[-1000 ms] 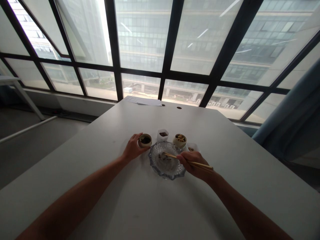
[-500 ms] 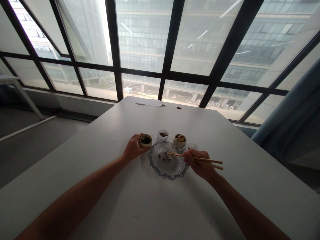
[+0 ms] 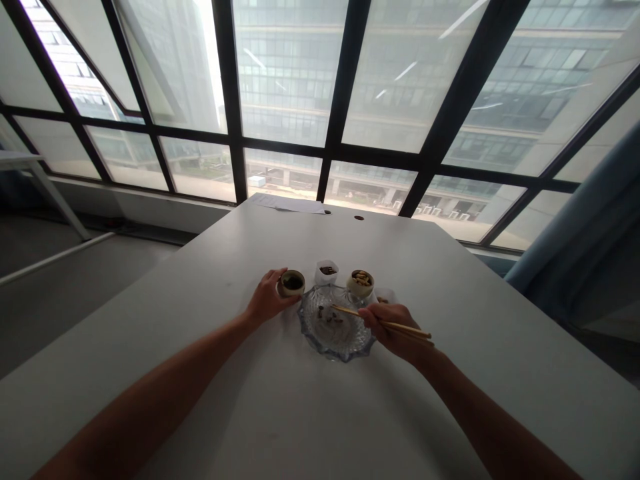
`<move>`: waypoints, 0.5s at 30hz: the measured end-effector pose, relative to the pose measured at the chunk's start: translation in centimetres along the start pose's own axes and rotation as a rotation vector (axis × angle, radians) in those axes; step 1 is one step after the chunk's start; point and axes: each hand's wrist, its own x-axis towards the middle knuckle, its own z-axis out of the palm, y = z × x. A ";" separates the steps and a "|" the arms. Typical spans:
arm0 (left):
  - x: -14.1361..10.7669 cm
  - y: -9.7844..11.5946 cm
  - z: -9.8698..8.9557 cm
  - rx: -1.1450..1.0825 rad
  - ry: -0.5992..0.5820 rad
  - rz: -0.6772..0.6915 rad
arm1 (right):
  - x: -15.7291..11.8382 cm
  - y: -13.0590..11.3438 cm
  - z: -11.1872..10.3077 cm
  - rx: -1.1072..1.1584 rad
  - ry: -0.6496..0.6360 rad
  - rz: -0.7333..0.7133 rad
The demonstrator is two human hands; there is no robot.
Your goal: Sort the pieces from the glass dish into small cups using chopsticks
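My left hand point(image 3: 269, 295) is wrapped round the side of a small cup point(image 3: 291, 291) with dark contents, at the left rim of a clear glass plate point(image 3: 311, 337). In my right hand point(image 3: 393, 327) is a pair of chopsticks point(image 3: 407, 329), their tips over the plate. Several small dark pieces point(image 3: 331, 318) lie on the plate; whether the tips pinch one is too small to tell. Behind the plate stand a white container point(image 3: 327, 274) with dark bits in it and a pale cup point(image 3: 360, 287) full of tan pieces.
Another small white container point(image 3: 386, 295) is partly hidden behind my right hand. Paper sheets point(image 3: 285, 203) lie at the far edge of the white table point(image 3: 240, 253), by the windows. A blue curtain point(image 3: 565, 227) hangs at the right.
My right hand has shifted slightly left, and the chopsticks' rear ends have swung left and down a little. My left hand stays on the cup.
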 end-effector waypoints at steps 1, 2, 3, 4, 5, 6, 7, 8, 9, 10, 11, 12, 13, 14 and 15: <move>0.0 0.0 0.0 -0.001 -0.004 0.001 | 0.0 -0.1 0.0 -0.020 -0.011 -0.029; 0.0 0.0 0.0 -0.002 -0.007 0.001 | 0.0 -0.2 0.0 -0.036 -0.018 -0.050; 0.0 -0.1 0.0 -0.003 -0.009 0.001 | 0.0 -0.2 0.0 -0.043 -0.017 -0.057; 0.0 -0.1 0.0 -0.005 -0.008 0.002 | 0.0 -0.3 0.0 -0.039 -0.008 -0.050; 0.0 -0.1 0.0 -0.007 -0.007 0.002 | 0.0 -0.3 0.0 -0.024 0.006 -0.033; 0.0 -0.1 0.0 -0.008 -0.006 0.002 | 0.1 -0.3 0.1 -0.006 0.018 -0.014; 0.0 -0.1 0.0 -0.010 -0.005 0.002 | 0.1 -0.3 0.2 0.009 0.027 -0.003; 0.0 -0.1 0.0 -0.010 -0.005 0.001 | 0.2 -0.3 0.3 0.014 0.026 -0.001; 0.0 0.0 0.0 -0.010 -0.006 0.000 | 0.2 -0.2 0.4 0.007 0.017 -0.013; 0.0 0.0 0.0 -0.009 -0.007 -0.001 | 0.4 -0.2 0.5 -0.010 0.002 -0.035; 0.0 0.0 0.0 -0.009 -0.008 -0.001 | 0.5 -0.1 0.6 -0.032 -0.011 -0.062; 0.0 0.1 0.0 -0.009 -0.008 0.000 | 0.6 0.0 0.7 -0.054 -0.023 -0.091; 0.0 0.1 0.0 -0.009 -0.008 0.000 | 0.7 0.1 0.8 -0.073 -0.032 -0.118; 0.0 0.2 0.0 -0.009 -0.007 0.000 | 0.8 0.1 0.9 -0.085 -0.041 -0.142; 0.0 0.2 0.0 -0.009 -0.007 -0.001 | 0.9 0.1 1.0 -0.094 -0.050 -0.162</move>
